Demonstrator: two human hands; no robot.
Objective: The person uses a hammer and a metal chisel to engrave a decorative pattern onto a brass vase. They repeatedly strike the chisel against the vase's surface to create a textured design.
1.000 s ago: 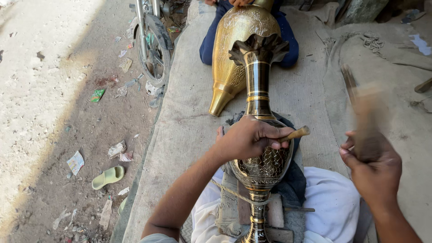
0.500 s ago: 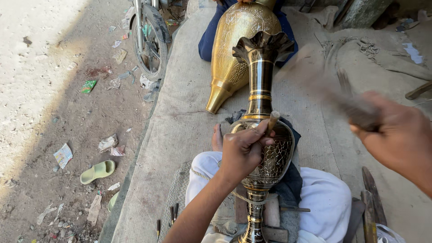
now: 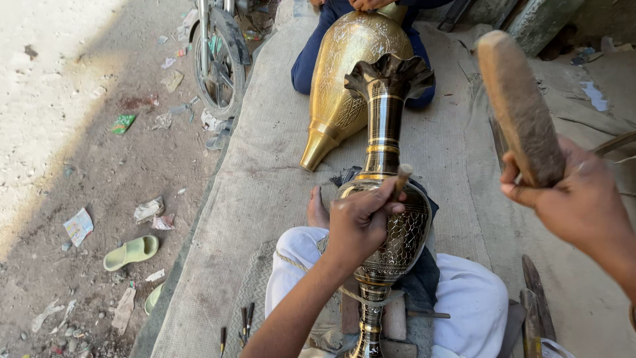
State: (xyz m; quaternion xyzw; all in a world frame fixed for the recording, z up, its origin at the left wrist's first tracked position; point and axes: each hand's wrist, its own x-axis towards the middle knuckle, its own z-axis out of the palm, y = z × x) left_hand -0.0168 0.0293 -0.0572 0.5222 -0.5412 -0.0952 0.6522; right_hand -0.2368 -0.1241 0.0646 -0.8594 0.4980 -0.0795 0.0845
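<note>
The left hand [image 3: 358,222] is closed in a fist around a slim chisel [image 3: 401,178], whose blunt wooden-looking top projects above the knuckles; the lower end is hidden behind the fingers, so contact with the metal cannot be confirmed. The fist rests against the upper shoulder of the engraved vase [image 3: 387,219], which serves as the reference object here. The right hand [image 3: 576,199] is raised to the right of the vase and well apart from it, fingers wrapped tightly around the lower end of a flat wooden mallet [image 3: 520,106] that points up and away. The vase lies lengthwise across the person's lap, between the white-trousered legs [image 3: 477,298], with its foot toward the camera and its mouth away. Its body is bulbous, brass-coloured, and covered with a dark net-like engraved pattern; the narrow neck carries alternating dark and gold bands and ends in a wavy, flared, dark rim. A bare foot [image 3: 317,209] shows just left of the vase body. Beyond the vase mouth lies a larger plain gold vase [image 3: 344,86], finely engraved and steadied by another person in dark blue trousers [image 3: 311,56]. Both vases lie over a coarse woven mat [image 3: 265,172]. Left of the mat, on the dirt, are a green sandal [image 3: 131,252], scattered litter, and a motorcycle wheel [image 3: 222,59].
</note>
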